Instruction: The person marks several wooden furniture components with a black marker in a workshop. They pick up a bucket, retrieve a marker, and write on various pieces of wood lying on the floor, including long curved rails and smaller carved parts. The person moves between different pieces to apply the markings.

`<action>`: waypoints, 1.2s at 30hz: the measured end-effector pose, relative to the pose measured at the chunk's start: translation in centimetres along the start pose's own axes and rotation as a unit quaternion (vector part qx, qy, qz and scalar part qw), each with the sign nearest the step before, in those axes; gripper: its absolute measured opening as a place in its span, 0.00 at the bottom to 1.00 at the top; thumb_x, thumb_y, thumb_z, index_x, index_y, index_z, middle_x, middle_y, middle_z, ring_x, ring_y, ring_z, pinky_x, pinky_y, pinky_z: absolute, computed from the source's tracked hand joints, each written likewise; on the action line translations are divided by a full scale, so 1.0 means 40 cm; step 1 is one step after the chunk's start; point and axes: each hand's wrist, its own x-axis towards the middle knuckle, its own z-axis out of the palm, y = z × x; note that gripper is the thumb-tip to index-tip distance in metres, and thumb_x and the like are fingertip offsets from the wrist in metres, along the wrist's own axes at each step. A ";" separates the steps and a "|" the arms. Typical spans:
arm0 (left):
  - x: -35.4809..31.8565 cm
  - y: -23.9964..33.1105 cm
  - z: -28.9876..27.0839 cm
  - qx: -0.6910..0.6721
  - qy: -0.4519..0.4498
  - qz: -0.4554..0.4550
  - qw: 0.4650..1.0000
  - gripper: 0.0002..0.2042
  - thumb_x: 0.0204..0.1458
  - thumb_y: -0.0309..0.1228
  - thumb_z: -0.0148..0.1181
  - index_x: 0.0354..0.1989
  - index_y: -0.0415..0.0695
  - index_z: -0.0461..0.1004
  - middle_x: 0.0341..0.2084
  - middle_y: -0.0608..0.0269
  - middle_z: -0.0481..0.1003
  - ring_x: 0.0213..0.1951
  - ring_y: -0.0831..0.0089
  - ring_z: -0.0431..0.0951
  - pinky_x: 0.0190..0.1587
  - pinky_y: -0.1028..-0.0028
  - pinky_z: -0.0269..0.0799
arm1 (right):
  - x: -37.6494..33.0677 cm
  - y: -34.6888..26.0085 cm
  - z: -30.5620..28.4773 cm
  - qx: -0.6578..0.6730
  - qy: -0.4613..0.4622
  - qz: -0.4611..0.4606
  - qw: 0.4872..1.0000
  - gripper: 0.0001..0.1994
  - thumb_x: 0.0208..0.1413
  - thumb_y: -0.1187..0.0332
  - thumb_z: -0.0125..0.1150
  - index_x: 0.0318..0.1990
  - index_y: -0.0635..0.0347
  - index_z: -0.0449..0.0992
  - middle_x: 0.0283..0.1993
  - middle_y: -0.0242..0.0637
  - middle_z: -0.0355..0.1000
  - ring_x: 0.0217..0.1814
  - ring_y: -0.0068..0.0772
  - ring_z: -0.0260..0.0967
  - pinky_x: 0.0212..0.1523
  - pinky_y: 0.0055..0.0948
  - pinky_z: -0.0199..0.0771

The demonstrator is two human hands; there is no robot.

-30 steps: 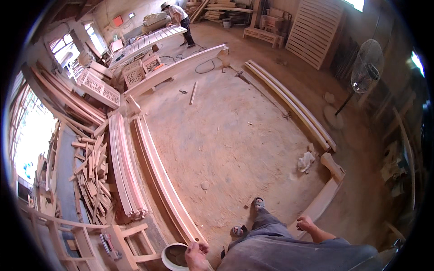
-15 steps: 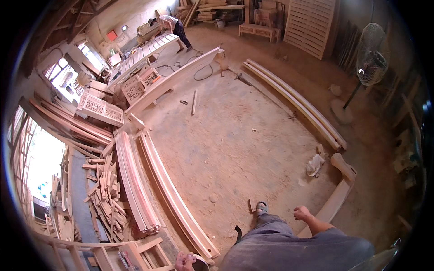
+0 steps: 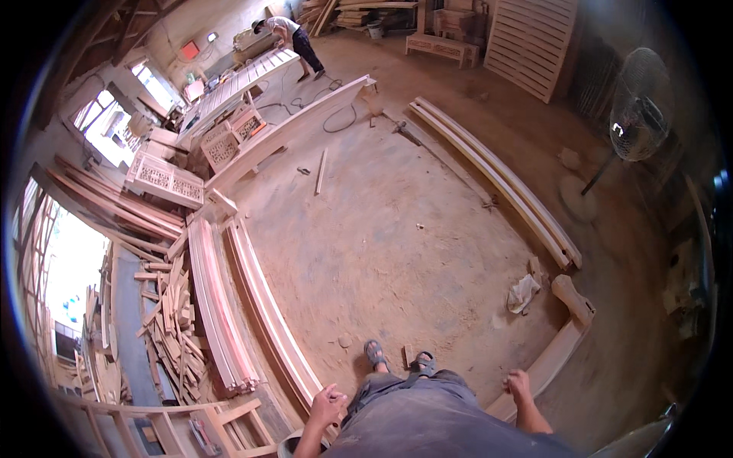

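My left hand [image 3: 327,404] hangs low over the near end of a long pale wooden rail [image 3: 269,309], its fingers curled together. What they hold, if anything, is too small to make out. Beside that forearm, part of a round rim [image 3: 289,444] shows at the lower edge. My right hand [image 3: 519,387] is loosely closed, with nothing visible in it, near a thick shaped wooden beam [image 3: 546,362] on the floor. My sandalled feet stand side by side, a small wood block [image 3: 408,354] between them.
Reddish planks [image 3: 216,305] and heaped offcuts [image 3: 174,328] lie left. Long rails [image 3: 496,179] lie right, near a crumpled white bag [image 3: 524,293] and a standing fan [image 3: 640,114]. Beyond a long beam [image 3: 294,133], another person [image 3: 294,42] bends over a slatted panel [image 3: 244,84].
I have stepped forward, so both feet now show. My left hand has come up and right, away from the round rim; my right hand has dropped slightly lower.
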 end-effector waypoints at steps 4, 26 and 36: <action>0.080 -0.093 -0.014 0.137 -0.016 -0.060 0.989 0.31 0.47 0.35 0.66 0.58 0.30 0.66 0.30 0.56 0.80 0.31 0.74 0.80 0.38 0.74 0.75 | -0.096 0.183 -0.101 0.143 0.061 0.101 0.983 0.18 0.49 0.81 0.47 0.50 0.67 0.69 0.25 0.45 0.70 0.20 0.39 0.70 0.16 0.34 0.70; 0.948 0.289 -0.103 0.137 -0.067 -0.041 0.987 0.29 0.48 0.38 0.63 0.59 0.40 0.69 0.40 0.51 0.80 0.43 0.60 0.81 0.47 0.67 0.75 | 0.132 -0.476 0.235 0.013 0.066 0.027 0.997 0.19 0.52 0.78 0.52 0.53 0.71 0.69 0.33 0.48 0.75 0.29 0.38 0.75 0.27 0.33 0.77; 0.954 0.147 -0.180 -0.009 0.110 -0.137 0.984 0.28 0.48 0.35 0.63 0.59 0.38 0.68 0.31 0.55 0.81 0.35 0.67 0.81 0.41 0.69 0.75 | 0.288 -0.742 0.287 -0.211 -0.034 0.040 0.976 0.19 0.51 0.73 0.60 0.51 0.70 0.74 0.38 0.51 0.78 0.34 0.38 0.78 0.34 0.32 0.78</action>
